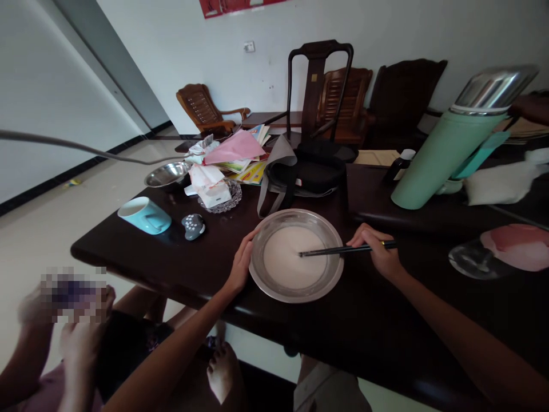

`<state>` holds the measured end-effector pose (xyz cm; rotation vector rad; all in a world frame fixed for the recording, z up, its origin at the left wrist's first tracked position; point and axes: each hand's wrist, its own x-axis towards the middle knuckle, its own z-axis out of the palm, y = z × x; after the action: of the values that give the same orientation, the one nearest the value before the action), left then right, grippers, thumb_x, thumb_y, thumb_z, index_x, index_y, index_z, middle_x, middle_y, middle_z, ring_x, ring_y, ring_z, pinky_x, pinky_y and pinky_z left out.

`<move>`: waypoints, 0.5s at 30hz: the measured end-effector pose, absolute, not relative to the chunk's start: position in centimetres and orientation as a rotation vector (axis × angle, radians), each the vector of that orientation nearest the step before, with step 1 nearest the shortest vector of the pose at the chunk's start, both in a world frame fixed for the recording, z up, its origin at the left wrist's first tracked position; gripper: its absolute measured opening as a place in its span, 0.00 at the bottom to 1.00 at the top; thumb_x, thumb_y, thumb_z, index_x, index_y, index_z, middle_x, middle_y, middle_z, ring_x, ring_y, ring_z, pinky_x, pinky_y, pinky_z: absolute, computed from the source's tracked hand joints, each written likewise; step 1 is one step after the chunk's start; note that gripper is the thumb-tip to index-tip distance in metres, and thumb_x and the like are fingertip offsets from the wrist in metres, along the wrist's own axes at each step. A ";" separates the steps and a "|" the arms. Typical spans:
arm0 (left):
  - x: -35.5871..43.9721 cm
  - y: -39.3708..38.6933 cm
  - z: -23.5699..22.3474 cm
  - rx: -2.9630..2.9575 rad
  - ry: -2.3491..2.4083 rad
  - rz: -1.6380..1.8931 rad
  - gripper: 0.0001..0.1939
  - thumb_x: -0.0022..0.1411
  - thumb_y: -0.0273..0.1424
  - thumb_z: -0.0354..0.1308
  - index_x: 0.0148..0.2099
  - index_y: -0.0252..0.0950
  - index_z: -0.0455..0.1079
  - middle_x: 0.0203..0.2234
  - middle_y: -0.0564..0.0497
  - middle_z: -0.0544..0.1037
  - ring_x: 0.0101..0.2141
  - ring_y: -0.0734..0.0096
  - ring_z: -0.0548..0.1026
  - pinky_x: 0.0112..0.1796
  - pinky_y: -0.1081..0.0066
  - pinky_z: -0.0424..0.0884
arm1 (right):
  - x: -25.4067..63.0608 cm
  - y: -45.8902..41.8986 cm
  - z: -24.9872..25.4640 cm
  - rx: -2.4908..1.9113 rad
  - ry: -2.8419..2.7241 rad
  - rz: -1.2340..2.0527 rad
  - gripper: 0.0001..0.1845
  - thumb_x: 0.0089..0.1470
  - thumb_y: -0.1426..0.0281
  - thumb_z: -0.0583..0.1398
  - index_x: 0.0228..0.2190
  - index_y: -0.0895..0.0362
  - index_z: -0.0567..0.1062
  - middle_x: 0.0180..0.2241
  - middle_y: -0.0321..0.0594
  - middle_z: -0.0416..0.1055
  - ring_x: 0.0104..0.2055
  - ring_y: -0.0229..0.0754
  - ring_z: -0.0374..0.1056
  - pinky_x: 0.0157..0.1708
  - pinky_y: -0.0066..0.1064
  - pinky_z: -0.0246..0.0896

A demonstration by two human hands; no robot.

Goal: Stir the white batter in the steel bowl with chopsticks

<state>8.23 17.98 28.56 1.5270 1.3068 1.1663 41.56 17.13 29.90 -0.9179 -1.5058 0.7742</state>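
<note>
A round metal bowl (pixel 295 296) stands on the dark wooden table near its front edge. Inside it is a pale, milky liquid (pixel 287 266). My left hand (pixel 242 260) grips the bowl's left side, with the fingers along the outer wall and rim. In my right hand (pixel 377 249), at the right of the bowl, is a pair of black chopsticks (pixel 334 250). They reach over the right rim, and their tips dip into the liquid near its middle.
Left of the bowl are a light blue mug (pixel 150 216), a grey paw-shaped object (pixel 193 226), a tissue pack (pixel 212 191) and a steel bowl (pixel 168 174). A black bag (pixel 315 171) lies behind. A tall green thermos (pixel 446 154) stands right. Another person (pixel 81 337) sits at lower left.
</note>
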 end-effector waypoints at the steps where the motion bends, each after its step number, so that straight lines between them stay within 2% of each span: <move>1: 8.3 18.0 28.5 1.524 1.306 1.169 0.27 0.67 0.46 0.44 0.61 0.37 0.65 0.60 0.45 0.68 0.60 0.58 0.65 0.61 0.57 0.57 | 41.5 17.1 29.9 -0.894 -1.541 0.807 0.21 0.63 0.61 0.54 0.22 0.51 0.79 0.25 0.38 0.75 0.30 0.43 0.68 0.35 0.38 0.63; 5: 8.3 18.0 28.5 1.526 1.310 1.189 0.27 0.67 0.46 0.44 0.61 0.37 0.64 0.61 0.45 0.68 0.60 0.58 0.65 0.61 0.57 0.57 | 41.4 17.1 30.0 -0.939 -1.713 0.811 0.17 0.61 0.61 0.57 0.27 0.51 0.81 0.29 0.40 0.77 0.36 0.46 0.70 0.39 0.41 0.64; 8: 8.3 18.0 28.5 1.540 1.312 1.182 0.27 0.67 0.46 0.44 0.60 0.37 0.65 0.60 0.45 0.68 0.60 0.58 0.64 0.61 0.57 0.57 | 41.7 17.2 29.9 -0.970 -1.511 0.729 0.20 0.62 0.60 0.56 0.22 0.52 0.79 0.26 0.40 0.75 0.32 0.45 0.69 0.37 0.40 0.64; 11: 8.2 18.0 28.6 1.537 1.320 1.169 0.27 0.67 0.47 0.45 0.60 0.37 0.65 0.60 0.45 0.69 0.59 0.57 0.65 0.61 0.57 0.57 | 41.8 17.3 29.8 -0.911 -1.488 0.798 0.24 0.63 0.59 0.54 0.20 0.52 0.78 0.24 0.40 0.74 0.29 0.44 0.68 0.33 0.40 0.64; 15: 8.2 18.1 28.5 1.531 1.318 1.183 0.28 0.67 0.47 0.44 0.60 0.36 0.65 0.60 0.44 0.69 0.59 0.57 0.65 0.60 0.57 0.58 | 41.7 17.2 29.9 -0.937 -1.703 0.788 0.16 0.61 0.62 0.57 0.27 0.51 0.81 0.30 0.40 0.78 0.36 0.46 0.70 0.40 0.42 0.64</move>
<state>8.24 18.06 28.52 1.5313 1.3182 1.1831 41.73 17.23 29.91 -0.9371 -1.7032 0.7885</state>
